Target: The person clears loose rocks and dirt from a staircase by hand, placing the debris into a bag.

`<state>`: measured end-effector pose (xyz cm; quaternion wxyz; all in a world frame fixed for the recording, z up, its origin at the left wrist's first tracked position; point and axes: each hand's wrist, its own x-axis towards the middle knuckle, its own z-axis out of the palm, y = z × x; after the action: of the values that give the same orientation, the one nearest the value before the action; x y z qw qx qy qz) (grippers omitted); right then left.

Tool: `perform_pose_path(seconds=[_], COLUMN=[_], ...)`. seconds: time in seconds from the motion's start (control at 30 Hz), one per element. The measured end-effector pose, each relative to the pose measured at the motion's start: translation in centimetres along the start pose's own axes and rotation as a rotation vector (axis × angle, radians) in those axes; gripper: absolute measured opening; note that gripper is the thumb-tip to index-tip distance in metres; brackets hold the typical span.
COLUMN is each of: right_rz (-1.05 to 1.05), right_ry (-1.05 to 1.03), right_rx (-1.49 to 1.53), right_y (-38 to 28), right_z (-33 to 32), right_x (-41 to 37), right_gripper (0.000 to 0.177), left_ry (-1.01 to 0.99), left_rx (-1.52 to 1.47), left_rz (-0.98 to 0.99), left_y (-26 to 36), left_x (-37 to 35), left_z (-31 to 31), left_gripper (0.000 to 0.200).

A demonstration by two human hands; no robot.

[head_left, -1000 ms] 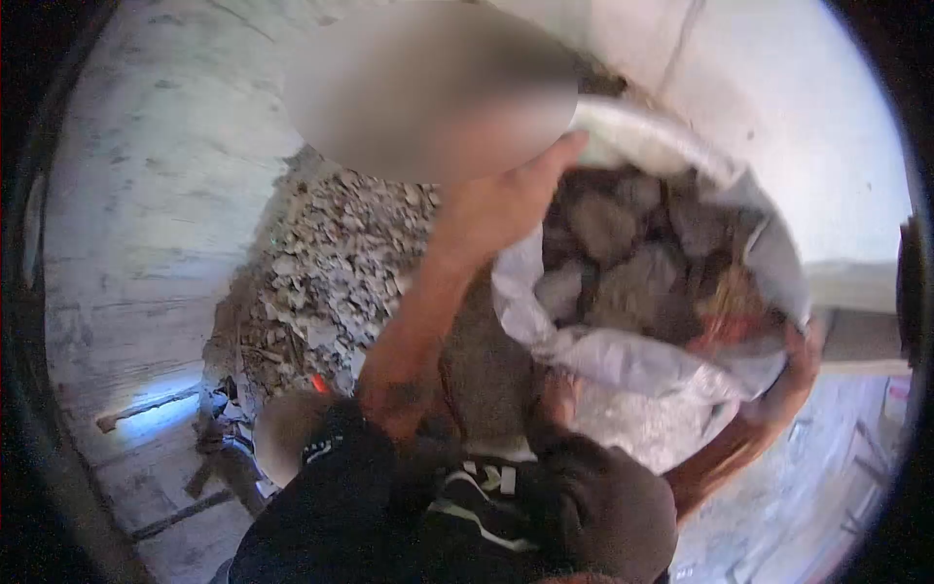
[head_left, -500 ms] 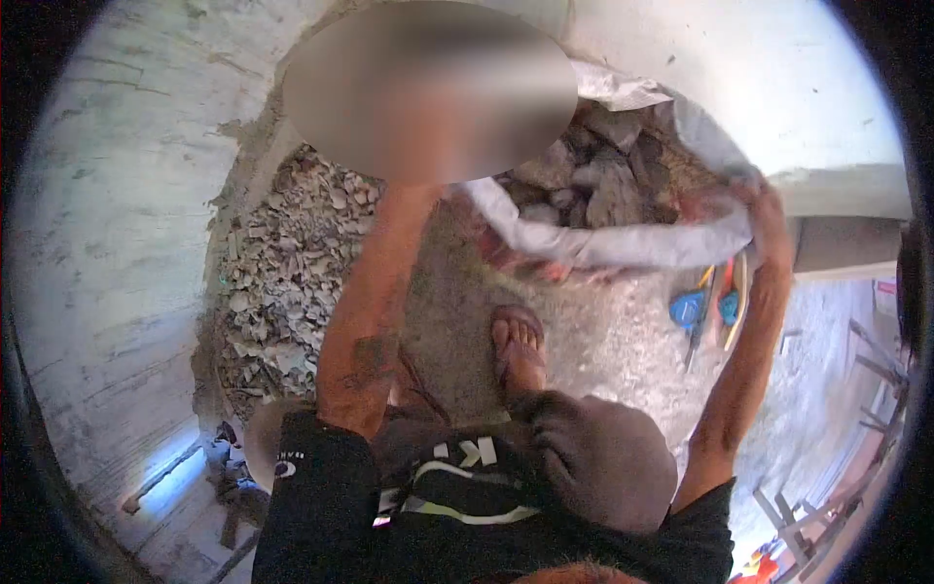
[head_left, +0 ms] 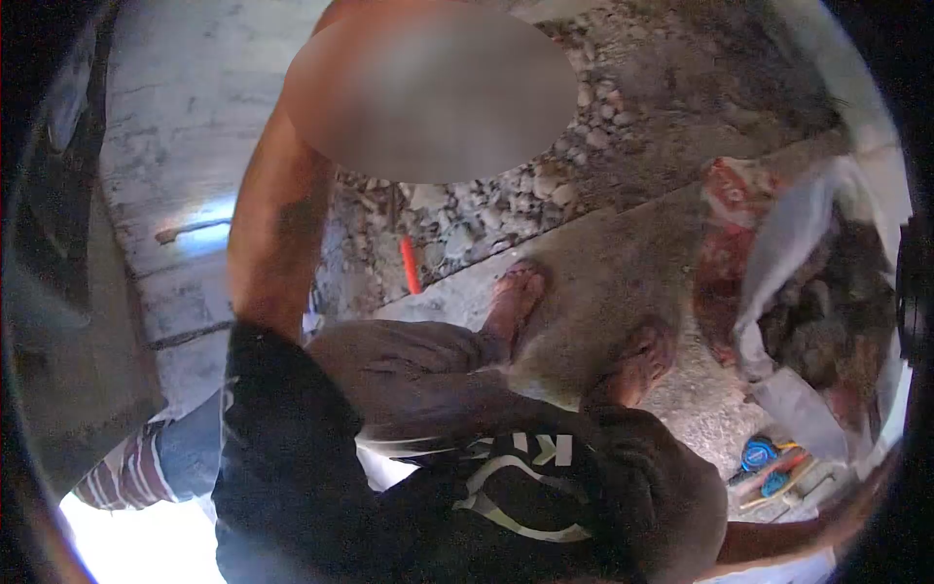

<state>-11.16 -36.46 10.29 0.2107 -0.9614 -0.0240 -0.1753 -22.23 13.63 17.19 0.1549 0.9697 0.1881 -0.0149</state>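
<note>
My left arm (head_left: pixel 277 214) reaches up along the left side to a grey blurred patch, which hides the hand and anything in it. At the lower right, my right forearm (head_left: pixel 808 533) extends toward the open sack (head_left: pixel 783 292); the hand is lost in the dark edge of the view, close to the sack's rim. The sack is white with red print, its mouth open, and dark stones or chunks of rubble (head_left: pixel 827 331) lie inside. Broken rubble (head_left: pixel 467 219) covers the floor ahead, with a slim red-orange stick-like object (head_left: pixel 411 265) on it.
Blue tools resembling tape measures (head_left: pixel 759 455) lie beside the sack, with long thin items. My sandalled feet (head_left: pixel 516 297) stand on the concrete floor (head_left: pixel 593 282) between rubble and sack. A pale wall (head_left: pixel 175 127) rises at left. Striped cloth (head_left: pixel 126 477) shows at lower left.
My view has swung left, so the sack and blue tools now appear farther right and lower. My left arm has moved away from the sack toward the rubble side.
</note>
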Motion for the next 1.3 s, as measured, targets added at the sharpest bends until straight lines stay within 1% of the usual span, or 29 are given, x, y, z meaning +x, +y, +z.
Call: perform_pose_path(seconds=[0.03,0.1,0.13,0.17,0.2,0.23,0.27,0.33,0.37,0.43,0.47,0.5,0.57,0.63,0.67,0.73,0.8,0.87,0.93,0.97,1.0,1.03,1.1,1.13,1.17,1.2,1.23,1.27,1.3], right_rz=[0.052,-0.153,-0.339,-0.521,-0.636,-0.677,-0.699,-0.696,-0.691,-0.685,-0.680,-0.688,-0.689,-0.686,-0.687,-0.667,-0.631,-0.565,-0.433,-0.343,-0.093,-0.079,-0.016,0.029,0.334,0.339,0.544,0.741,0.740], right_ry=[-0.007,0.021,-0.059,-0.135,-0.264,-0.364,-0.433,-0.520,-0.562,-0.653,-0.701,-0.745,-0.833,-0.916,-0.959,-1.045,-1.164,-1.316,-1.441,-1.495,-1.410,-1.371,-1.362,-1.390,-1.411,-1.390,-1.405,-1.407,-1.397], right_rx=[0.179,0.294,0.330,0.362,0.392,0.375,0.357,0.313,0.291,0.256,0.243,0.224,0.200,0.182,0.174,0.167,0.165,0.186,0.224,0.245,0.285,0.201,0.094,0.068,0.232,0.207,0.368,0.538,0.518], right_y=[-3.1,-6.7,-7.5,-8.1,-7.7,-7.9,-8.6,-9.7,-10.4,-12.0,-12.9,-14.1,-16.1,-17.8,-18.6,-20.3,-22.1,-24.0,-25.8,-26.3,-26.1,-25.9,-25.8,-25.9,-25.8,-25.0,-24.1,-23.8,-23.9], right_z=[-0.5,0.6,0.7,0.6,0.0,-0.1,0.2,0.7,0.9,1.9,2.5,3.0,4.1,4.9,5.4,6.1,6.9,8.6,10.8,12.1,13.2,14.4,16.5,17.5,18.0,18.3,18.4,18.3,18.0], right_x=[-0.5,-1.6,-1.5,-1.1,-0.1,0.8,0.7,0.1,-0.3,-1.2,-1.5,-2.1,-3.0,-3.9,-4.3,-5.0,-5.4,-6.2,-7.5,-8.2,-9.0,-9.5,-10.5,-11.2,-12.9,-14.5,-16.0,-16.8,-17.0], right_gripper=[0.062,0.055,0.050,0.045,0.041,0.041,0.041,0.041,0.041,0.041,0.041,0.041,0.041,0.041,0.041,0.041,0.042,0.042,0.042,0.042,0.042,0.041,0.038,0.036,0.035,0.035,0.034,0.033,0.033], left_ry=[-0.067,-0.012,-0.052,-0.172,-0.311,-0.214,-0.470,-0.297,-0.231,0.126,0.104,-0.057,-0.237,0.099,0.088,-0.140,0.178,0.217,0.201,0.202,0.228,0.243,0.028,-0.126,-0.278,-0.365,-0.444,-0.469,-0.496], left_rx=[0.092,0.102,0.261,0.268,0.099,0.058,0.122,0.116,0.136,0.021,0.014,-0.015,-0.067,0.065,0.047,-0.126,-0.669,-0.611,-0.244,-0.295,-0.544,-0.786,-0.890,-0.949,-1.001,-1.055,-1.101,-1.186,-1.266], left_rz=[-0.033,-0.119,0.193,-0.274,-0.391,-0.442,-0.612,-0.705,-0.962,-1.023,-1.041,-1.120,-1.205,-1.090,-1.093,-1.140,-1.275,-1.248,-1.086,-1.079,-1.058,-1.034,-1.100,-0.970,-0.834,-0.602,-0.369,-0.327,-0.289], left_y=[-5.2,-12.3,-19.6,-20.4,-22.1,-24.8,-29.3,-34.5,-34.9,-34.0,-34.6,-35.8,-36.3,-36.3,-36.1,-36.6,-35.8,-36.1,-32.2,-30.4,-28.5,-26.7,-22.6,-21.7,-21.0,-20.4,-19.6,-17.9,-16.0], left_x=[-1.9,-8.7,-13.0,-17.2,-20.7,-25.2,-29.0,-38.1,-40.8,-44.1,-44.6,-44.9,-45.1,-44.3,-43.6,-41.8,-41.6,-42.2,-39.6,-37.6,-35.7,-33.7,-28.2,-25.8,-23.9,-22.3,-20.6,-18.8,-17.1], left_z=[-1.0,3.5,6.5,8.9,11.2,14.6,18.3,25.3,28.4,32.9,33.8,35.0,37.1,38.2,37.3,34.6,33.3,32.1,29.0,27.8,26.8,25.7,24.6,24.1,24.2,25.3,26.4,26.7,27.0], left_gripper=[0.045,0.040,0.038,0.035,0.051,0.053,0.054,0.056,0.057,0.055,0.055,0.054,0.054,0.050,0.050,0.036,0.025,0.018,0.016,0.016,0.018,0.019,0.020,0.024,0.027,0.032,0.037,0.035,0.033])
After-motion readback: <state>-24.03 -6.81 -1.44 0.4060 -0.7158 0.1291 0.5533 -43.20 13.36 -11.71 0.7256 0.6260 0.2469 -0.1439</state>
